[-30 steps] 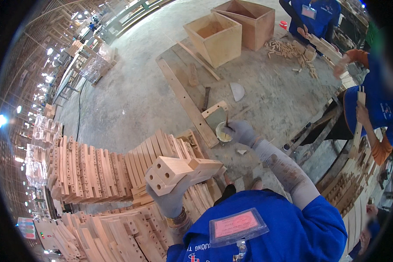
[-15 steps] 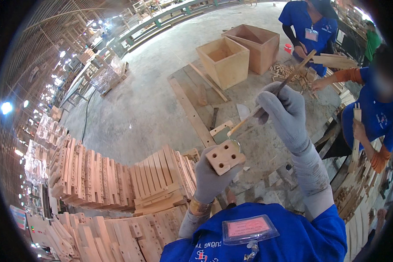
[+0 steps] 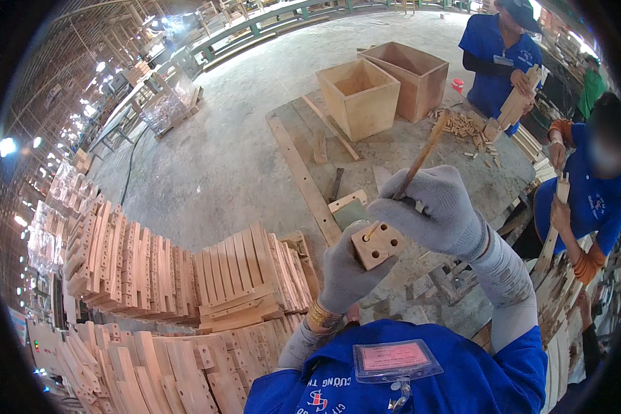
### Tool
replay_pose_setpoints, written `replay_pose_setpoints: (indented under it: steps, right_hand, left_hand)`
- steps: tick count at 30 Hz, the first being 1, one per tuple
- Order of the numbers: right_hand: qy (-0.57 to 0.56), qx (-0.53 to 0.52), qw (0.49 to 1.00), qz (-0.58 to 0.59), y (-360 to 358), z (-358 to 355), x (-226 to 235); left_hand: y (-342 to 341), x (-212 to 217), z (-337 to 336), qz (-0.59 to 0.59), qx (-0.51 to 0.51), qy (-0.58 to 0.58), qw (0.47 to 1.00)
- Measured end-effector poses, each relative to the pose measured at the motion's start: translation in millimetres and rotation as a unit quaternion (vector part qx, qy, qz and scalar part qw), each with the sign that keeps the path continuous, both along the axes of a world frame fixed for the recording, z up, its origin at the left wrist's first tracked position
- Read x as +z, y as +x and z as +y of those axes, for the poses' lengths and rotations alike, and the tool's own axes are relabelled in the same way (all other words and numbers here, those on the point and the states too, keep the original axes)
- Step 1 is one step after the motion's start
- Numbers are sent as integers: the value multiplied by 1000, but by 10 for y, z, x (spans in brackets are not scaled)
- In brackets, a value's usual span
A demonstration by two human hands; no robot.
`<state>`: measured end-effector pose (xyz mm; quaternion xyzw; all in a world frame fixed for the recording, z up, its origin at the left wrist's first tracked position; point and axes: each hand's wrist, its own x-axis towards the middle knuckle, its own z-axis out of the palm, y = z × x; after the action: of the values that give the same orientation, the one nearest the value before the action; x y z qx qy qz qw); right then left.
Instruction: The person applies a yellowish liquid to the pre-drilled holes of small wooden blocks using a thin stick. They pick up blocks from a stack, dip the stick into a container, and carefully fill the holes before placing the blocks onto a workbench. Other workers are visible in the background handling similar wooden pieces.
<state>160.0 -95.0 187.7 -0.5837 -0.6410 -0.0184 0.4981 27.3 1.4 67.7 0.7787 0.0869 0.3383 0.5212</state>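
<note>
Gripping a drilled wooden block [image 3: 377, 246] from below, left hand [image 3: 343, 270], gloved, fingers closed around it, chest-high above the table [image 3: 393, 148]. Pinching a thin stick [image 3: 415, 165] in the right hand [image 3: 431, 208], fingers closed, tip set in one of the block's holes. Hanging at the chest, a clear badge sleeve [image 3: 395, 360] with a pink card. Standing on the table beyond, two open wooden boxes [image 3: 359, 96]. Stacked at left, pale wooden slats [image 3: 186, 269].

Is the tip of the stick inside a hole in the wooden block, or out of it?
In. The stick, held by the right hand, ends inside a hole of the wooden block.
</note>
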Motion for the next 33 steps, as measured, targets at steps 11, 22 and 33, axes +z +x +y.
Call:
replay_pose_setpoints:
  steps: [11, 22, 33]
  right_hand:
    - [-2, -18, 1000, -20, -50, -13, 53]
    - [-27, -21, 996, 79, -94, -216, 72]
    - [-50, 5, 997, -62, -132, -161, 42]
  left_hand:
    - [-9, -42, -3, 5, -6, 1, 1000]
    - [-20, -73, -15, 10, 11, -1, 1000]
    - [-43, 28, -29, 26, 15, 12, 999]
